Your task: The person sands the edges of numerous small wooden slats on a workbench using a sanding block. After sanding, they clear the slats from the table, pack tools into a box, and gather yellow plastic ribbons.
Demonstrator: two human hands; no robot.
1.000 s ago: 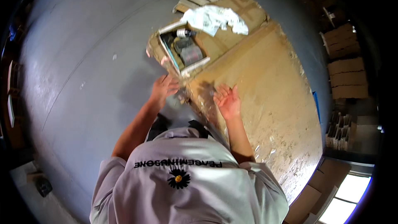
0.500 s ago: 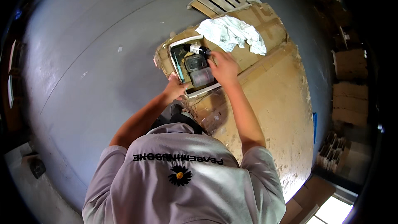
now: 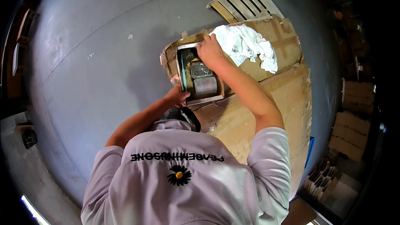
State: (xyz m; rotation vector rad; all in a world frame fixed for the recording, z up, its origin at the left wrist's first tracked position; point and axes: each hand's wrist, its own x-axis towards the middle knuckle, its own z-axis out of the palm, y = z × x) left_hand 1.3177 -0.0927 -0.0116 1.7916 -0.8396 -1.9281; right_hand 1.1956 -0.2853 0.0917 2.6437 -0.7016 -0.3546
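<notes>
A shallow open box (image 3: 210, 100) with pale rims sits on the near left end of the cardboard-covered surface. My left hand (image 3: 178, 96) is closed on its near left corner. My right hand (image 3: 211, 52) grips the far right corner, next to the white cloth. Inside the box lie a clear plastic container (image 3: 201, 70) with small dark pieces and a cloudy, cylindrical plastic container (image 3: 205, 86). A slim teal stick (image 3: 183, 75) runs along the left wall. Shadow and my right hand hide much of the far end; the dark bottle cannot be made out.
A crumpled white cloth (image 3: 241, 43) lies on the brown cardboard (image 3: 266, 100), right of the box. Beyond it a slatted wooden pallet (image 3: 246, 2) rests on the grey floor (image 3: 104, 25). Cardboard boxes (image 3: 350, 133) stand at the far right.
My right hand has let go of the dark bottle with a white label and moved to the box's far right corner. The box has turned slightly; my left hand keeps its near left corner.
</notes>
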